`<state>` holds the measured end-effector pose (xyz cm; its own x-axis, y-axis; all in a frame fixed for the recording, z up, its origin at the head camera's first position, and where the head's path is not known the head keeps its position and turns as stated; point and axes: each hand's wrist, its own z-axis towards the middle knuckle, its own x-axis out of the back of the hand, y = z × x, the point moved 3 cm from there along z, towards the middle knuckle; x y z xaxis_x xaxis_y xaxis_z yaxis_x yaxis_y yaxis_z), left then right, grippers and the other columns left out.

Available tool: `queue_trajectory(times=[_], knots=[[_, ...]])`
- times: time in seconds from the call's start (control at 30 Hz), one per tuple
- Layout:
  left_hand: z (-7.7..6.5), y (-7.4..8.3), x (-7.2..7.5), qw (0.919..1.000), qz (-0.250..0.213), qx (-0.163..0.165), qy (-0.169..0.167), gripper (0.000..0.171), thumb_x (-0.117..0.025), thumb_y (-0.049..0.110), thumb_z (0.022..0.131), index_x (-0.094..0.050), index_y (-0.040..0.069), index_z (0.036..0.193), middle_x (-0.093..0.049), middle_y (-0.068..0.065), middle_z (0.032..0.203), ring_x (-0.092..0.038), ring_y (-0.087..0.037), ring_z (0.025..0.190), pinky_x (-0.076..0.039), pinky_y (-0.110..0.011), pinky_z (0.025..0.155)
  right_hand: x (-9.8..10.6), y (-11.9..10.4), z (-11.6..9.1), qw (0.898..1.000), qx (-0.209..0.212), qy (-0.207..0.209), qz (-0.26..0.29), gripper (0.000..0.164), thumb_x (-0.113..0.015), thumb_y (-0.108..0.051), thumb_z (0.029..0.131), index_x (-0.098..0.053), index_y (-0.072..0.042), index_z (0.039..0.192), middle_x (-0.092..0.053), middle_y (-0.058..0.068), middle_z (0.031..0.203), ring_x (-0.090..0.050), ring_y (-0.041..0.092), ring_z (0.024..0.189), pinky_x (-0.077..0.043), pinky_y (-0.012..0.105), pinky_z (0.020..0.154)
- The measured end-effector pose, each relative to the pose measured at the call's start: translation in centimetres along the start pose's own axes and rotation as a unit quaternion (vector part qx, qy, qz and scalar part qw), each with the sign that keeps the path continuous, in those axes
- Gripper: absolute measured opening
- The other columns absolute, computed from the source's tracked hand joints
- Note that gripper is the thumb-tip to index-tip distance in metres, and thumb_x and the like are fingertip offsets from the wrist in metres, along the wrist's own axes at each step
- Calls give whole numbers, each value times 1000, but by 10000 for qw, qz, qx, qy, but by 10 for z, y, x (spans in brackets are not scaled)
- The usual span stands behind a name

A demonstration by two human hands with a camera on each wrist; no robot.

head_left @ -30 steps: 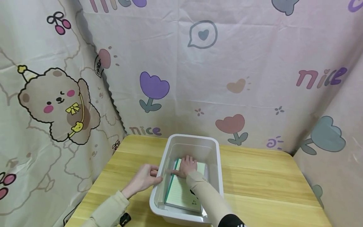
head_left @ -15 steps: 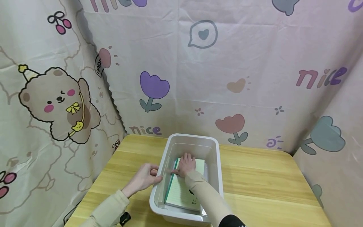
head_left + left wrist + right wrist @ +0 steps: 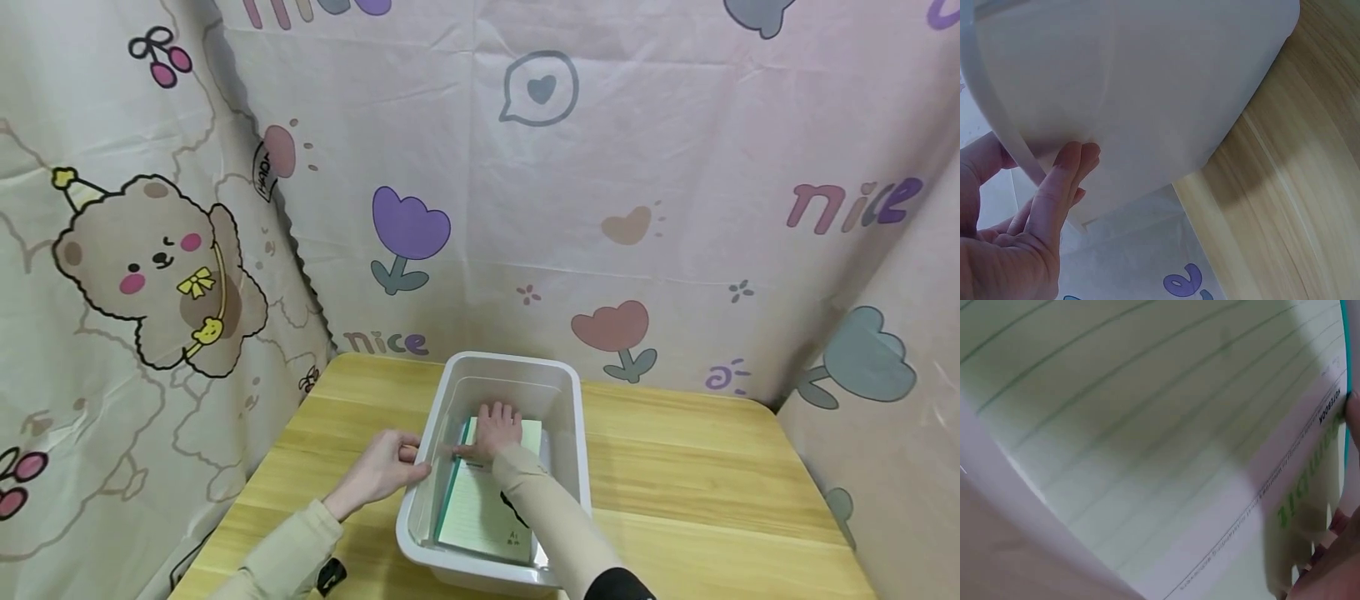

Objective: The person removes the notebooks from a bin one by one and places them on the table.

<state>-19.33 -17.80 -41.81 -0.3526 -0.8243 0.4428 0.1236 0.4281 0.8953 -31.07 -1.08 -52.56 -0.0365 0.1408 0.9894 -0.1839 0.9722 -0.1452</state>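
A white plastic bin [image 3: 517,360] stands on the table, and a pale green lined notebook [image 3: 480,521] with a teal left edge lies flat in it. My left hand [image 3: 381,471] pinches the bin's left rim; in the left wrist view this hand [image 3: 1019,247] has its fingers against the outer wall. Inside the bin, my right hand [image 3: 497,433] rests on the notebook's far part, fingers extended and thumb out to the left. The right wrist view shows the notebook [image 3: 1147,425] close up, with part of the right hand [image 3: 1335,565] at the lower right. My right forearm hides part of the notebook.
The wooden table [image 3: 697,475] extends on both sides of the bin. Printed curtains hang behind it [image 3: 675,167] and at the left [image 3: 105,425]. A small black object [image 3: 331,575] is beside my left sleeve.
My right hand has shifted very slightly toward the far end of the bin on the notebook. The left hand keeps its hold on the rim, and the bin stays in place.
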Motion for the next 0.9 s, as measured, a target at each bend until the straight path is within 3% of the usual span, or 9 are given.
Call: queue_trajectory(times=[0.27, 0.63, 0.9], knots=[[0, 0, 0, 10000, 53, -9, 1, 43, -64, 1, 88, -56, -23, 122, -74, -31, 99, -76, -36, 89, -65, -36, 73, 3, -5, -1, 9995, -57, -168, -272, 84, -71, -72, 75, -52, -9, 128, -60, 18, 130, -53, 34, 126, -39, 51, 117], [0, 0, -1, 10000, 14, 27, -20, 43, -64, 2, 89, -55, -23, 123, -73, -33, 101, -75, -40, 92, -65, -38, 73, 0, -6, 2, 9958, 377, 74, -827, 73, -66, -72, 80, -62, -5, 108, -63, 14, 109, -56, 28, 108, -45, 39, 98], [1, 0, -1, 10000, 88, -10, 5, 43, -64, 2, 89, -56, -23, 123, -72, -35, 101, -73, -45, 93, -65, -37, 73, 8, -5, 5, 9926, 579, 245, -1042, 74, -64, -74, 78, -63, -7, 110, -67, 14, 110, -59, 28, 110, -46, 41, 100]])
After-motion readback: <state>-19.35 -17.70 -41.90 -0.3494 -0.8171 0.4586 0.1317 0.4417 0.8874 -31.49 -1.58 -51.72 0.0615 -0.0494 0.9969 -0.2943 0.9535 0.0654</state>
